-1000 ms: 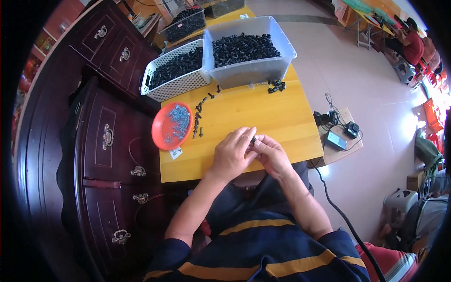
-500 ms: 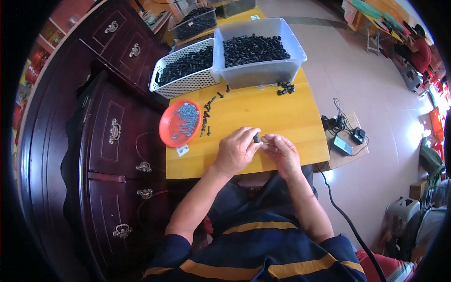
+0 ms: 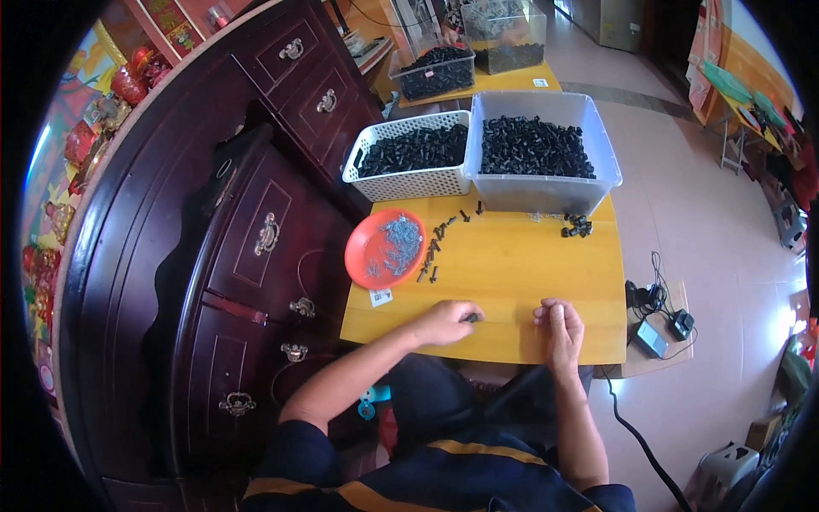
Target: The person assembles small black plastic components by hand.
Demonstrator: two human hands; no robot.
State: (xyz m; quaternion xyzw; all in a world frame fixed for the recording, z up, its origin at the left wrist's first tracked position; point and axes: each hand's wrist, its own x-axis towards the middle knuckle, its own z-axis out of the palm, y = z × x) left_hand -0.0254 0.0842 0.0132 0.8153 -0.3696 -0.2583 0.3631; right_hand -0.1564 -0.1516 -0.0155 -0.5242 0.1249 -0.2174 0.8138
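My left hand [image 3: 445, 324] is closed above the near part of the yellow table [image 3: 520, 273], palm down. Out of its fingertips pokes the end of a small black plastic part [image 3: 471, 317]. To its right, apart from it, my right hand [image 3: 561, 328] is raised with thumb and fingers pinched together; whatever is between them is too small to make out. A red plate [image 3: 363, 256] beyond my left hand carries many thin silver screws [image 3: 401, 243]. Along the plate's right side runs a loose line of black plastic pieces [image 3: 434, 246].
A white perforated basket [image 3: 409, 186] and a clear plastic bin [image 3: 537, 198], both full of black parts, stand at the table's far side. A black cluster [image 3: 577, 226] lies by the bin. Dark drawers [image 3: 256, 235] rise at left; cabled devices [image 3: 650, 337] sit at right.
My hands have drawn apart: the left holds the black part on its own, and the right has moved away to the right. The whole view has shifted, showing more of the far side.
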